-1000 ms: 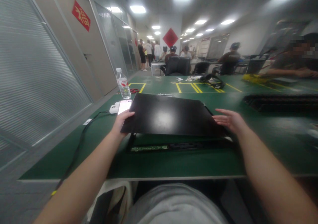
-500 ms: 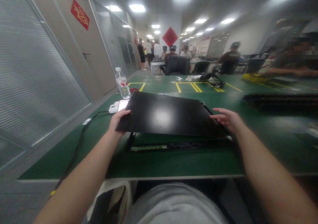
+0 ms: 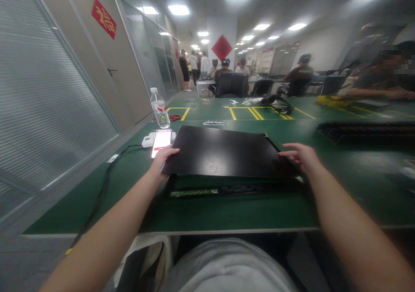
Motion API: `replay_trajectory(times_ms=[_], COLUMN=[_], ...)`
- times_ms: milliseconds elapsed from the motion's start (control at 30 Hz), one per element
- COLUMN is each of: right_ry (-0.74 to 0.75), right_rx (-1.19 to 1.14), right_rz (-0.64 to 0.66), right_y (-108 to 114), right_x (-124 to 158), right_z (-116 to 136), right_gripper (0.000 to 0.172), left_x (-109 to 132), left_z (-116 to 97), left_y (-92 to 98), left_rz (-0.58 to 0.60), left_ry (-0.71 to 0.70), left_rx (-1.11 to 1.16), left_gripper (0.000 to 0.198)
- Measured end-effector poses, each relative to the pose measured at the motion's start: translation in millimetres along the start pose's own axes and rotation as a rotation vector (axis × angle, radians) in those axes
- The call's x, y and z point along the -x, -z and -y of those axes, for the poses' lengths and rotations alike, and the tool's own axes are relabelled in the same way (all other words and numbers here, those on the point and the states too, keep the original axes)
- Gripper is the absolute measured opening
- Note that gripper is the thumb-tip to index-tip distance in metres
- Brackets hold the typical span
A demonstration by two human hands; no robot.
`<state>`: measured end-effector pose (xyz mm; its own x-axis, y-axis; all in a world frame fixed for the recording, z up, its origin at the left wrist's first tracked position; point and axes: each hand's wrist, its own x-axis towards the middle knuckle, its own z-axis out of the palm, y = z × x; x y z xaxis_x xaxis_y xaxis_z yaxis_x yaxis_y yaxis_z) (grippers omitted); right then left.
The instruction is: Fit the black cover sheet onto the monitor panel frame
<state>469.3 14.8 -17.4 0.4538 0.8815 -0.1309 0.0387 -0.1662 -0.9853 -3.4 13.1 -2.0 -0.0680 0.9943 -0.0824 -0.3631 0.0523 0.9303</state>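
A flat black panel point(image 3: 223, 151), glossy and looking like a display screen, lies in front of me with its left side raised. My left hand point(image 3: 161, 160) is closed on its left edge, thumb on top. At the right edge is my right hand point(image 3: 302, 156), fingers stretched out and fingertips at the panel's side; whether they press on it I cannot tell. Beneath the panel a black frame point(image 3: 246, 189) rests on the table, mostly covered. A green circuit strip point(image 3: 194, 192) shows along its near side.
On the green table point(image 3: 106, 205), a phone point(image 3: 161, 141), a white plug block point(image 3: 148, 140) and a water bottle point(image 3: 160, 110) stand left. Red-handled scissors point(image 3: 175, 117) lie behind. Long black parts point(image 3: 372, 133) lie right; a person point(image 3: 379, 76) sits beyond.
The panel's left side has come down and shifted right with my left hand, uncovering more of the phone. My right hand has moved only slightly right.
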Motion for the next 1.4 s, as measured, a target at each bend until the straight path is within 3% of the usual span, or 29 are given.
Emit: replay_trajectory(times_ms=[333, 767, 1067, 1400], right_ry=[0.016, 0.007, 0.004, -0.011], right_rx=[0.033, 0.062, 0.064, 0.090], right_rz=[-0.027, -0.035, -0.043, -0.070], right_y=[-0.6, -2.2, -3.4, -4.0], right_x=[-2.0, 0.5, 3.7, 4.0], right_z=[-2.8, -1.3, 1.6, 1.7], right_gripper=[0.021, 0.026, 0.014, 0.019], left_x=[-2.2, -3.1, -2.7, -3.3], left_z=[2.7, 5.3, 4.3, 5.0], left_y=[4.5, 4.0, 3.7, 2.4], left_rz=[0.025, -0.011, 0.011, -0.012], left_ry=[0.029, 0.048, 0.051, 0.033], left_rx=[-0.025, -0.026, -0.048, -0.118], left_gripper=[0.035, 0.035, 0.037, 0.032])
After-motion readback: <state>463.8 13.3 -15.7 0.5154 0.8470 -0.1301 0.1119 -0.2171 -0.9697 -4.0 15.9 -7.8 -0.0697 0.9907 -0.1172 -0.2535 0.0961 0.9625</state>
